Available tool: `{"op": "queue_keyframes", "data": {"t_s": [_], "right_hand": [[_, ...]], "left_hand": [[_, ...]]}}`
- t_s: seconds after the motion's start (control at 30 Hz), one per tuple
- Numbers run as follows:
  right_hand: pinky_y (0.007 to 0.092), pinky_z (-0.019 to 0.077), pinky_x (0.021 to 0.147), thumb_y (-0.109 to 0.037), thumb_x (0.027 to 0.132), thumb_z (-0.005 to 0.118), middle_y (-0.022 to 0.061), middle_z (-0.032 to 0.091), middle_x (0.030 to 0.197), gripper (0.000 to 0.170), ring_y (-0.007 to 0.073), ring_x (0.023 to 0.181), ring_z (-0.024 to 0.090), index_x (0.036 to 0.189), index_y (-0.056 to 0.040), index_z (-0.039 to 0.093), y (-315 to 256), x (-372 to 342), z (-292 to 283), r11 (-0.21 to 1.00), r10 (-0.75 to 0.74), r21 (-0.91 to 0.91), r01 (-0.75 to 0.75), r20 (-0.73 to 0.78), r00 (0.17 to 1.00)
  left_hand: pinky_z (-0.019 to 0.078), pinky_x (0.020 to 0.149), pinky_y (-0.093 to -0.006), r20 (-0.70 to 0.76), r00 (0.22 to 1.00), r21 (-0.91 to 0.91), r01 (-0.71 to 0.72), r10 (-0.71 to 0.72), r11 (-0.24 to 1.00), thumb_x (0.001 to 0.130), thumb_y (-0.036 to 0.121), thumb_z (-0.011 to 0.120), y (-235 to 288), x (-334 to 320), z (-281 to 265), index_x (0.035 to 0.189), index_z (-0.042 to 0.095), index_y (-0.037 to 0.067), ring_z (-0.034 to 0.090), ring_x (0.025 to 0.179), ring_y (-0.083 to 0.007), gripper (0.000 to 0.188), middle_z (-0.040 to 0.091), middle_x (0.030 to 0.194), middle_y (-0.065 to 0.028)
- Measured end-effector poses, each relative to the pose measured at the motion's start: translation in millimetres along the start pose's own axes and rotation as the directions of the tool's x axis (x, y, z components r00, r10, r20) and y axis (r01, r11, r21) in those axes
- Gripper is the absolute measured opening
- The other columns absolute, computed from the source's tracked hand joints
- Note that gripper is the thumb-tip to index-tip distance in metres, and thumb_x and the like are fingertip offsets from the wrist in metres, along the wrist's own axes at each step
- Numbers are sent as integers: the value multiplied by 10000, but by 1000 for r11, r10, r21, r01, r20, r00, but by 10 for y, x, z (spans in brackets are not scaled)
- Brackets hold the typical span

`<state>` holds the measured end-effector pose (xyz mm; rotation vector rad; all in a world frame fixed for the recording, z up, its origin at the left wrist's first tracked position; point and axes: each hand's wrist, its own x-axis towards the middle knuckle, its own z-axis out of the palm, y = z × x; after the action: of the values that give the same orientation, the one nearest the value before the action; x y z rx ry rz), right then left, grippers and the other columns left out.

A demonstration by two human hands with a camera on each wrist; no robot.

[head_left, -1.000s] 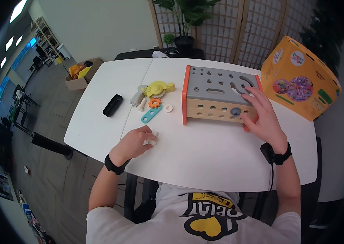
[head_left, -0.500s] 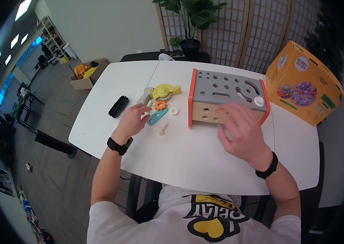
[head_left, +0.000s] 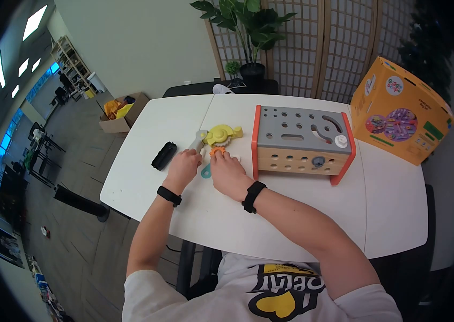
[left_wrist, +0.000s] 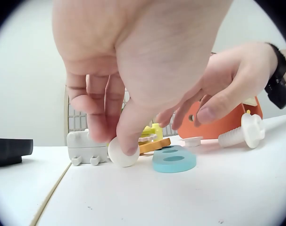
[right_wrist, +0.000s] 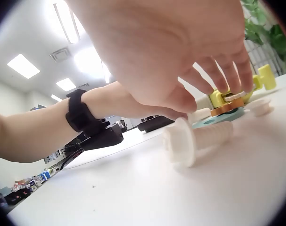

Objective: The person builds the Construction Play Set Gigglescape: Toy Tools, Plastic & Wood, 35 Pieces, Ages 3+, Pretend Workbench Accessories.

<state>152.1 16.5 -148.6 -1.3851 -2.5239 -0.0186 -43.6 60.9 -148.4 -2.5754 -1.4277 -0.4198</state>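
Observation:
My left hand (head_left: pixel 183 167) pinches a white plastic piece with a round head (left_wrist: pixel 123 156) between thumb and fingers, low over the table; the rest of that piece is hidden. Beside it, my right hand (head_left: pixel 228 174) reaches across with fingers stretched toward an orange gear (right_wrist: pixel 227 107), fingertips right at it. The gear overlaps a teal strip with holes (left_wrist: pixel 173 161). A white toy bolt (right_wrist: pixel 182 141) lies under the right palm, near a white ring (right_wrist: pixel 260 107). Just beyond the hands sits a yellow toy saw (head_left: pixel 220 134) with a grey part (head_left: pixel 198 140).
A toy workbench (head_left: pixel 297 134) with a grey holed top and red ends stands to the right, a white bolt head (head_left: pixel 341 141) on top. Behind it is an orange box (head_left: pixel 398 112). A black case (head_left: pixel 164 155) lies left of the hands.
My right hand has left the workbench and crossed left to the gear. My left hand let go of the white bolt, moved forward and now pinches another white piece.

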Motion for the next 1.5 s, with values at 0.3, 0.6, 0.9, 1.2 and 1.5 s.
{"op": "queue_keyframes", "data": {"t_s": [0.3, 0.6, 0.9, 1.2, 1.5], "right_hand": [[404, 542, 907, -113, 917, 631, 171, 597, 1221, 330, 294, 1136, 611, 1213, 32, 629, 41, 227, 220, 983, 144, -118, -140, 25, 989], [435, 542, 899, -84, 934, 630, 161, 594, 1161, 231, 320, 1100, 629, 1152, -16, 600, 99, 259, 264, 991, 130, -13, -132, -67, 989], [397, 600, 865, -270, 1124, 470, 220, 628, 1252, 318, 284, 1107, 686, 1208, 35, 504, 44, 95, -515, 371, 165, 925, -84, 24, 986], [328, 588, 883, -288, 1110, 541, 187, 684, 1224, 371, 198, 1109, 683, 1349, -49, 389, 115, -178, -745, -147, 23, 983, 106, -103, 994], [327, 562, 901, -270, 981, 772, 227, 711, 1217, 636, 205, 1106, 701, 1380, -52, 328, 310, -706, -1012, -47, 32, 995, -87, 88, 996]], "left_hand": [[570, 746, -392, -62, 998, -135, 20, -29, 991, 824, 83, 768, 155, -97, -236, 844, 766, 92, 693, 874, -265, 22, 716, 882, -54], [587, 731, -349, -172, 977, -305, 69, -126, 950, 823, 55, 819, 250, -182, -452, 930, 779, 43, 720, 806, -284, 115, 758, 958, -99], [601, 938, -324, -85, 928, -864, 113, -363, 491, 930, -74, 711, 274, -351, -1000, 1096, 697, -89, 735, 1026, -212, 168, 748, 1172, -183], [589, 883, -323, -98, 961, -917, 13, -258, 398, 920, -28, 750, 621, -366, -1293, 1106, 716, -47, 713, 1041, -194, 190, 750, 1170, -125], [536, 753, -310, -295, 955, -670, -186, -28, 718, 814, -11, 833, 1043, -299, -1333, 1200, 691, 30, 662, 955, -217, 413, 669, 1164, -126]]}}
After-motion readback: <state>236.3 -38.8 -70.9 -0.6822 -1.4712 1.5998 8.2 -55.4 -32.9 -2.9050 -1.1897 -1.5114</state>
